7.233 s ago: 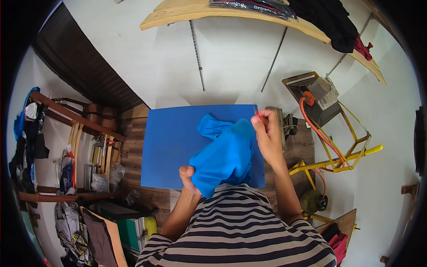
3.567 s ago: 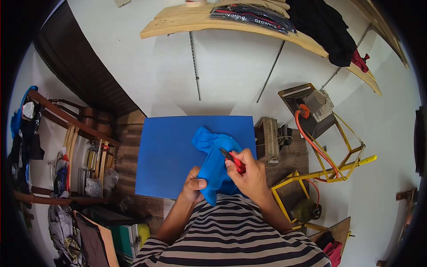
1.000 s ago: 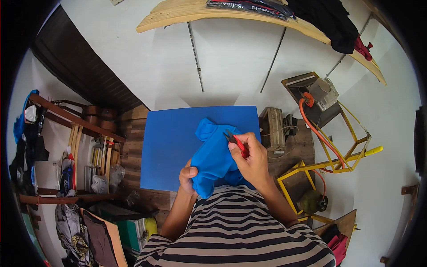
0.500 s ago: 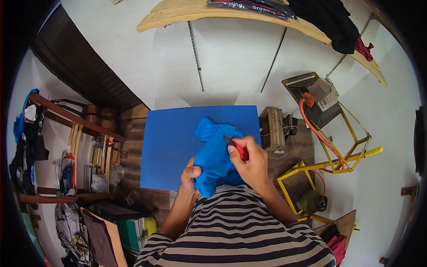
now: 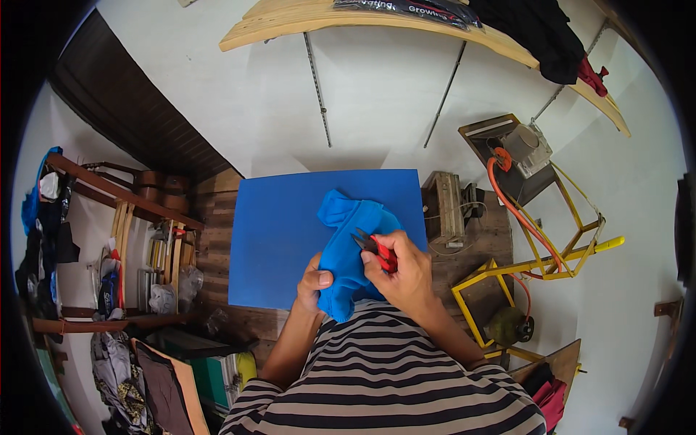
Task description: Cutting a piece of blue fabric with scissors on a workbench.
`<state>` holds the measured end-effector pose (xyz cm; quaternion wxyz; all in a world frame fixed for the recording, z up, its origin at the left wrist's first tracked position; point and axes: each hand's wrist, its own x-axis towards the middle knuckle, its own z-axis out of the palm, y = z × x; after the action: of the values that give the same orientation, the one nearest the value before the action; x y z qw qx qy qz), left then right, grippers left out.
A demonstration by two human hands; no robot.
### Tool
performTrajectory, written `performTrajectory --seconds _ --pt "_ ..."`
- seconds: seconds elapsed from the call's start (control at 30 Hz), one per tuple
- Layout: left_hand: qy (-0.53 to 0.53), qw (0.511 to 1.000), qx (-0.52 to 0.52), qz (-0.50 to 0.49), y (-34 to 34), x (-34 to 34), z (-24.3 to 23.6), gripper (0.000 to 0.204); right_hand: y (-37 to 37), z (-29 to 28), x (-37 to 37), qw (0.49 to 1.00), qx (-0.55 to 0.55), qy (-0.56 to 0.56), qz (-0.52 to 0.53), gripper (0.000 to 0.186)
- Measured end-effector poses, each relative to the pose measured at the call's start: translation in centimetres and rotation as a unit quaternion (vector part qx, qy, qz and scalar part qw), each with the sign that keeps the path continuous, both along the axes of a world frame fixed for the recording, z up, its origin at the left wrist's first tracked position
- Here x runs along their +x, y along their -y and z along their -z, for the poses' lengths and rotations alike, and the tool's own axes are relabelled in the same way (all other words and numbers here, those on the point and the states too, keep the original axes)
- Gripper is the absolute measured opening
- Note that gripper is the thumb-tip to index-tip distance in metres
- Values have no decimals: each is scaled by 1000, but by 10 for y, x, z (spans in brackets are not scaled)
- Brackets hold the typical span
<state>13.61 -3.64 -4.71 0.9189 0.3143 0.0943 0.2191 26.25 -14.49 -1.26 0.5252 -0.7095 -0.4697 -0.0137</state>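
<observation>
A bright blue cloth garment [image 5: 348,250] lies bunched over the near part of the blue tabletop [image 5: 272,239], its lower end hanging toward my striped shirt. My left hand [image 5: 312,281] grips its left edge, thumb on top and fingers underneath. In my right hand [image 5: 404,267] are red-handled pliers [image 5: 384,257], the fingers wrapped round the handles. Their dark pointed jaws stand apart just over the cloth; whether they touch it, I cannot tell.
Beside the table's right edge stands a wooden crate [image 5: 444,210]. Further right are a yellow metal frame [image 5: 471,290] and an orange hose [image 5: 500,199]. Shelving with books and bags [image 5: 163,261] fills the left side. A wooden wall shelf [image 5: 290,32] runs overhead at the back.
The pliers' jaws have opened, and my right hand has shifted slightly left and toward me. My left hand keeps its grip on the garment.
</observation>
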Motion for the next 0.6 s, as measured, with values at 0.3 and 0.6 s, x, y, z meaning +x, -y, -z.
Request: performTrajectory --seconds 0.3,0.6 --pt "-9 1000 26 -9 1 0 3 33 2 -5 -8 999 6 -12 -45 23" --pt "7 1000 3 -12 1 0 1 27 6 -5 -12 998 -3 -27 -62 25"
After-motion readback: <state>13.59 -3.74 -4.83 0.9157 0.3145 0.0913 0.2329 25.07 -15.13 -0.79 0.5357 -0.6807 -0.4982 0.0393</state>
